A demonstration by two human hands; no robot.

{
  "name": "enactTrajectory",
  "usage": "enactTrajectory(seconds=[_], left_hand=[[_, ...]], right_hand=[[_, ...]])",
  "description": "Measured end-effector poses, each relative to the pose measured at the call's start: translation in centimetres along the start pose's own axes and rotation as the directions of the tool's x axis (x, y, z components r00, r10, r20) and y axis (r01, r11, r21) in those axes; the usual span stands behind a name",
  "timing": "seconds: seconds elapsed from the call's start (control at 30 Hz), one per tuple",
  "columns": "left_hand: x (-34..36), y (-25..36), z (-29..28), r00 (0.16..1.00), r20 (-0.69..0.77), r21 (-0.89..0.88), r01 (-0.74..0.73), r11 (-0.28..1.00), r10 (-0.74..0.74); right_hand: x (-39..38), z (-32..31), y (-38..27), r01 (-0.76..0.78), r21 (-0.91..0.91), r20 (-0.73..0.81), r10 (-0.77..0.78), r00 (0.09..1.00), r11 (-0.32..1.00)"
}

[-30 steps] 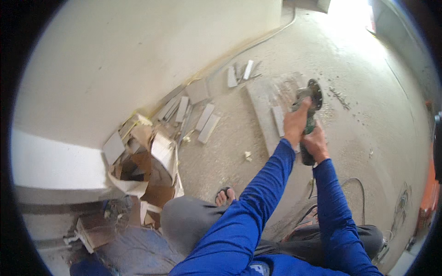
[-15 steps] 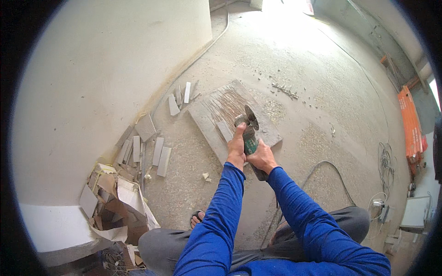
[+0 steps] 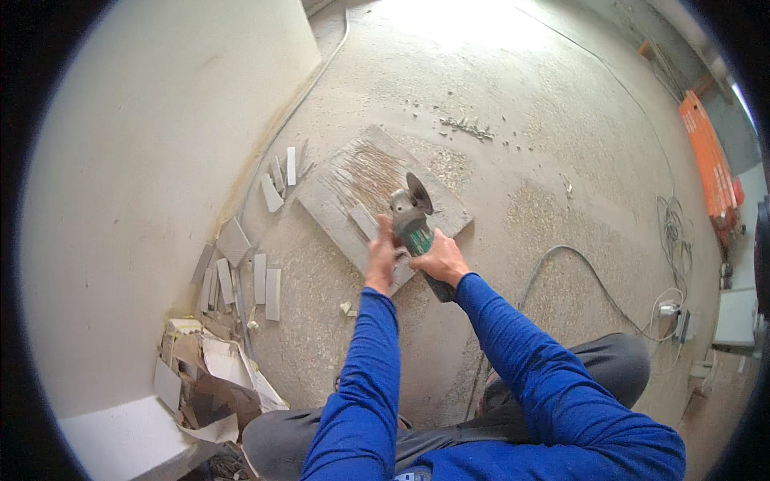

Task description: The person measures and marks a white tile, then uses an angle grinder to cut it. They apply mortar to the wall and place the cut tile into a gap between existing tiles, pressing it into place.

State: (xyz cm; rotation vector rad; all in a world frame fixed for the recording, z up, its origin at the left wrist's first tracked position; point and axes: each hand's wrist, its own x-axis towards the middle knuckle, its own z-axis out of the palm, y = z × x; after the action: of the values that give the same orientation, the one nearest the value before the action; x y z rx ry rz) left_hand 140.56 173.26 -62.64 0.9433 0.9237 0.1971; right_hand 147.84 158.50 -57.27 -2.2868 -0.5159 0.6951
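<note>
An angle grinder (image 3: 417, 239) with a green and dark body is held over a square, scored slab (image 3: 330, 199) on the floor. My right hand (image 3: 443, 258) is closed round its body. The thin cutting disc (image 3: 419, 193) stands at the far end, tilted up above the slab. My left hand (image 3: 381, 258) is beside the grinder's left side, its fingers smeared by motion; whether it touches the tool is unclear. Close to those fingers, a narrow grey tile strip (image 3: 363, 220) lies on the slab, partly covered by the hand.
Cut tile pieces (image 3: 273, 295) lie to the left by the wall, near a torn cardboard box (image 3: 228, 361). A grey cable (image 3: 589, 264) curves across the dusty floor on the right. Small debris (image 3: 468, 128) lies beyond the slab. Orange lengths (image 3: 706, 156) lean at the far right.
My left hand has come away from the grinder's head and shifted left and nearer, toward the tile strip. My right hand keeps hold of the grinder. The whole view has shifted slightly.
</note>
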Motion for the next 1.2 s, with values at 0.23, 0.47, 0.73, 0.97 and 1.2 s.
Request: enactTrajectory(seconds=[0.23, 0.47, 0.73, 0.97, 1.2], left_hand=[[7.2, -1.7, -9.4, 0.637, 0.240, 0.892, -0.443, 0.093, 0.733], [9.4, -5.7, -14.2, 0.622, 0.452, 0.875, -0.450, -0.181, 0.640], [11.1, -8.3, -14.8, 0.703, 0.243, 0.637, -0.635, 0.436, 0.669], [10.1, -7.3, -14.0, 0.551, 0.331, 0.757, -0.640, 0.133, 0.766], [11.4, -8.5, -16.3, 0.653, 0.429, 0.821, -0.570, 0.032, 0.624]], right_hand=[[2.2, 1.9, -3.4, 0.031, -0.015, 0.047, -0.030, 0.998, 0.999], [4.3, 5.4, -5.9, 0.067, 0.021, 0.137, -0.069, 0.988, 0.998], [6.5, 9.1, -6.4, 0.045, 0.086, 0.159, -0.058, 0.986, 0.995], [7.2, 9.7, -6.1, 0.048, 0.072, 0.174, -0.060, 0.983, 0.996], [7.1, 9.4, -6.2, 0.090, 0.062, 0.167, -0.099, 0.981, 0.994]])
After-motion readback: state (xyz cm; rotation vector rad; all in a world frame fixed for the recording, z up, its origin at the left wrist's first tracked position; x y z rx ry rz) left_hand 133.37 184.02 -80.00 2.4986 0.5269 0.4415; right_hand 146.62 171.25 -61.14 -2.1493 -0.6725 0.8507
